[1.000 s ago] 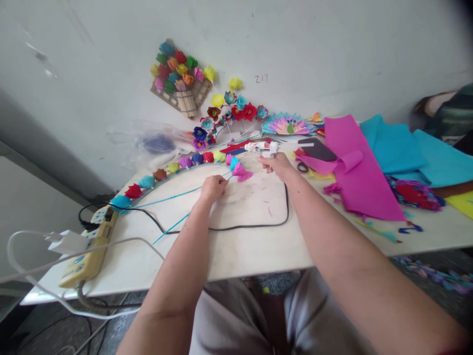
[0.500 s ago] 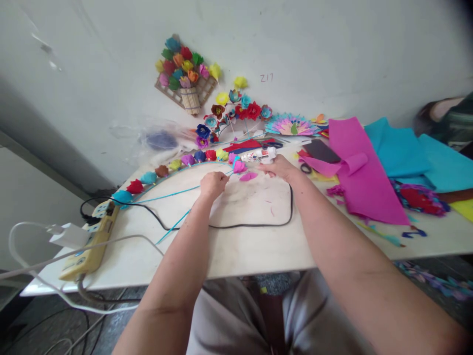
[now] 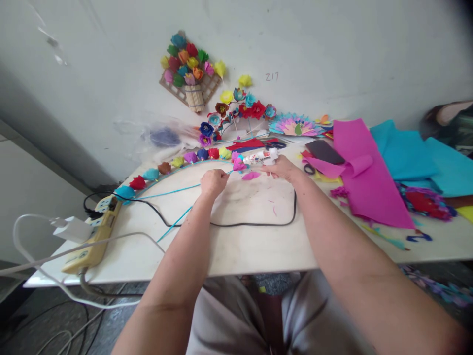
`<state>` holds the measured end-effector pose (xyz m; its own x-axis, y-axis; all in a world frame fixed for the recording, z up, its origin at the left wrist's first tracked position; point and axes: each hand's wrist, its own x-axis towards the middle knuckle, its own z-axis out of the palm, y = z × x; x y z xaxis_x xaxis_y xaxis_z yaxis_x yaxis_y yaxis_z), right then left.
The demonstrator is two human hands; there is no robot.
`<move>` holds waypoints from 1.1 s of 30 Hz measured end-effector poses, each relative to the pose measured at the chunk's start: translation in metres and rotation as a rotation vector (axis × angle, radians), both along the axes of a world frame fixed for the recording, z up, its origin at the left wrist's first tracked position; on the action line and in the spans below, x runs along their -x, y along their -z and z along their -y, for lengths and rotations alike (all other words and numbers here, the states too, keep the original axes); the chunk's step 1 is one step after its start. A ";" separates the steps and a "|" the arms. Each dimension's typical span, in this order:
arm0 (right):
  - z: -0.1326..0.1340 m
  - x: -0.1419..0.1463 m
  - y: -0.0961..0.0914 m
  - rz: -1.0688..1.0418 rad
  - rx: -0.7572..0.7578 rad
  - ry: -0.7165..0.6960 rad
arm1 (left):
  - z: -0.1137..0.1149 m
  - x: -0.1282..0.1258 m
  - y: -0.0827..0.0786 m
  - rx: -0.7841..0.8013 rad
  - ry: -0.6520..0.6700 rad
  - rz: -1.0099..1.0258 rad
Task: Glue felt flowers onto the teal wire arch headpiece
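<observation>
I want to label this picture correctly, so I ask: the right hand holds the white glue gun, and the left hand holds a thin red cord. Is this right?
Not quite: the thin cord in the left hand is blue, not red, as the head view shows. The right hand does hold the white glue gun.

- Glue gun [image 3: 260, 157] is white with red marks
- Cord [image 3: 170, 192] is turquoise
- End flower [image 3: 239, 164] is pink
- Loose petal [image 3: 251, 175] is magenta
- Power strip [image 3: 88, 255] is pale yellow
</observation>
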<state>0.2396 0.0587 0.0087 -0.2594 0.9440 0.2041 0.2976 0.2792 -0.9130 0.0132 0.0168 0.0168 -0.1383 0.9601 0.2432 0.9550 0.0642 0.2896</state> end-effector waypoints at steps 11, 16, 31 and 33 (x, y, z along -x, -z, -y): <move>0.003 0.006 -0.002 0.117 0.002 0.014 | 0.001 0.000 0.001 -0.002 -0.028 -0.029; 0.005 0.009 -0.003 0.158 0.003 0.031 | 0.001 0.000 0.000 -0.001 -0.034 -0.030; -0.001 0.013 0.002 0.245 -0.093 0.085 | 0.001 0.000 0.001 -0.018 -0.024 -0.027; -0.001 0.013 0.002 0.251 -0.120 0.085 | 0.001 0.000 0.001 -0.014 -0.025 -0.032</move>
<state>0.2263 0.0598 0.0062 -0.2366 0.9376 0.2547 0.5371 0.3447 -0.7699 0.0128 0.0157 0.0160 -0.1541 0.9530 0.2610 0.9619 0.0843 0.2601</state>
